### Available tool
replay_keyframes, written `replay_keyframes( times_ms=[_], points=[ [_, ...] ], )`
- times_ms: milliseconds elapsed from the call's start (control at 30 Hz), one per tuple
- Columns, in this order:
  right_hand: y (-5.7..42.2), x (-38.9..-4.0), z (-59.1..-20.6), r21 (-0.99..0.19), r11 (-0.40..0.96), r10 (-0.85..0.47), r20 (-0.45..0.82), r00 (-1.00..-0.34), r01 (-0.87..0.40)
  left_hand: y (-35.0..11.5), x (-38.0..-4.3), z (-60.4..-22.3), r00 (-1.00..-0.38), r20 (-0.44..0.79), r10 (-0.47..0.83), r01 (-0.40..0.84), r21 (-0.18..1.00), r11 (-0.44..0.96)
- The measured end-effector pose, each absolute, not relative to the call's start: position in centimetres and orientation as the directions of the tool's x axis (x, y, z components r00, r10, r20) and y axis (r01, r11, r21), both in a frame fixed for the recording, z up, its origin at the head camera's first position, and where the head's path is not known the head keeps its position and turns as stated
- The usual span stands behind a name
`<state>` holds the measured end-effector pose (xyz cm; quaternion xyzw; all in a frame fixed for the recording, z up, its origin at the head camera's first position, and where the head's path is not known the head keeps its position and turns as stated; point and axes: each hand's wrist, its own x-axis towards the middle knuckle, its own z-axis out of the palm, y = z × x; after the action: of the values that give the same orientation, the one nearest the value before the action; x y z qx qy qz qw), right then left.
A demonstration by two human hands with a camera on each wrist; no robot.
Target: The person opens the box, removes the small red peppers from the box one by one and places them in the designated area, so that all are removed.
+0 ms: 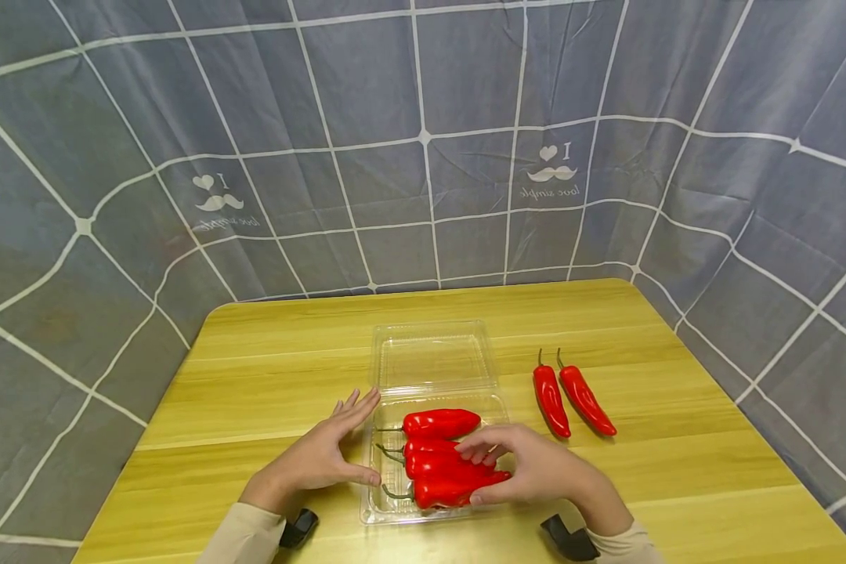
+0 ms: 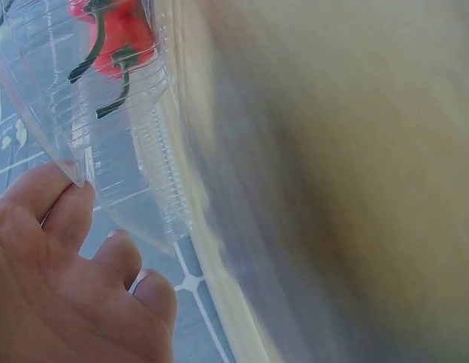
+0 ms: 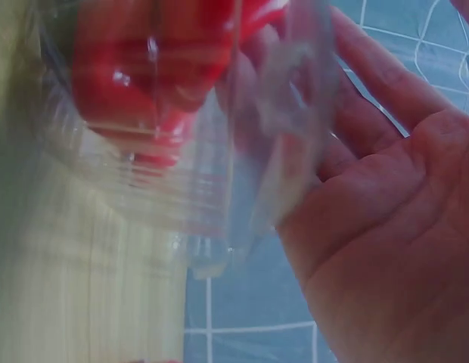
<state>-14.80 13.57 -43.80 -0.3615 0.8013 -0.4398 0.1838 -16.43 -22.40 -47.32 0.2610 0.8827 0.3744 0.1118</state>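
Note:
A clear plastic clamshell box [image 1: 433,517] lies on the table with its lid [image 1: 433,356] folded back away from me. Several red chili peppers [image 1: 440,423] with green stems lie side by side in its base, stems to the left. My left hand [image 1: 317,454] is at the box's left side, fingers extended and thumb by the near corner. In the left wrist view, its fingertips [image 2: 72,197] touch the clear plastic edge. Over the right rim reaches my right hand [image 1: 529,466], fingers loosely bent around the pepper tips; it hides part of them. Peppers also show blurred through the plastic in the right wrist view.
Two more red chili peppers [image 1: 551,401] lie on the wooden table [image 1: 268,376] to the right of the box, stems pointing away. A grey curtain with white grid lines [image 1: 366,180] hangs behind the table and along both sides.

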Motion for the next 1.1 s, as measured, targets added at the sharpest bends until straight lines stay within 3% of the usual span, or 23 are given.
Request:
replay_keyframes(
  times_ms=[333, 833, 1100],
  points=[
    [12.8, -14.8, -44.0, -0.824, 0.358, -0.773, 0.002, -0.634, -0.440, -22.5, -16.4, -47.4, -0.835, 0.012, 0.550, 0.389, 0.721, 0.574],
    [12.2, -14.6, -44.2, -0.827, 0.383, -0.771, -0.041, -0.636, -0.411, -22.4, -16.4, -47.4, -0.837, 0.009, 0.547, 0.389, 0.713, 0.583],
    [12.2, -14.6, -44.3, -0.809, 0.361, -0.788, 0.000, -0.616, -0.463, -22.4, -16.3, -47.3, -0.840, 0.007, 0.543, 0.381, 0.721, 0.579]
  ],
)
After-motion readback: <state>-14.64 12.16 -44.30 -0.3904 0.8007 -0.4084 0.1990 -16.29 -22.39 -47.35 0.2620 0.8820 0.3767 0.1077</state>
